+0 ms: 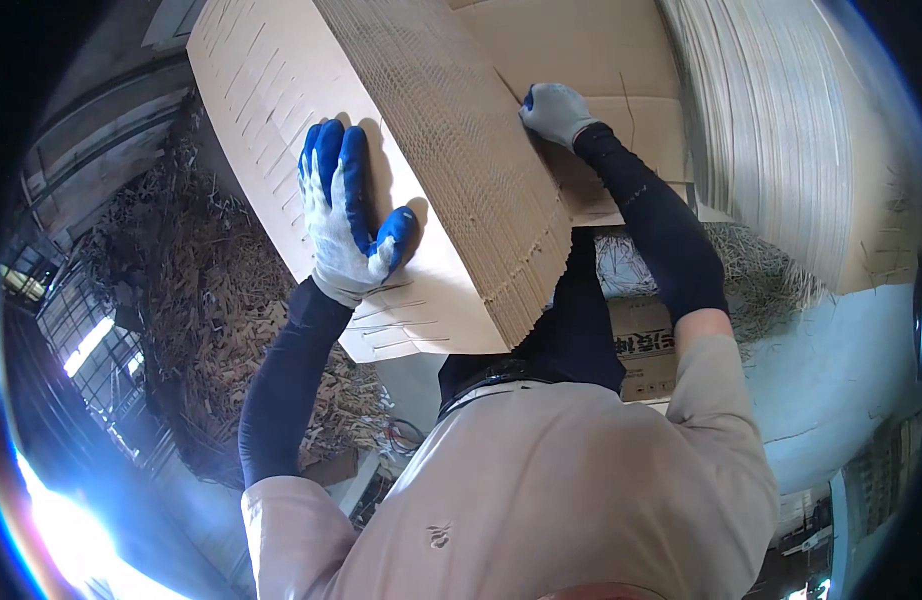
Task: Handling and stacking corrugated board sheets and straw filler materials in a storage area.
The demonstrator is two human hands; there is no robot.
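Note:
A thick bundle of flat brown cardboard sheets (451, 150) is held up in front of my chest, its stacked edges facing me. My left hand (343, 220), in a white glove with blue palm coating, presses flat against the bundle's left face. My right hand (556, 112), in a grey glove, grips the bundle's right side near a flap. Both forearms wear dark sleeves.
A heap of shredded cardboard scraps (191, 300) covers the floor at the left. A tall stack of flat sheets (781, 130) curves along the right. A printed brown carton (643, 350) sits below the bundle, on the pale floor (831, 370).

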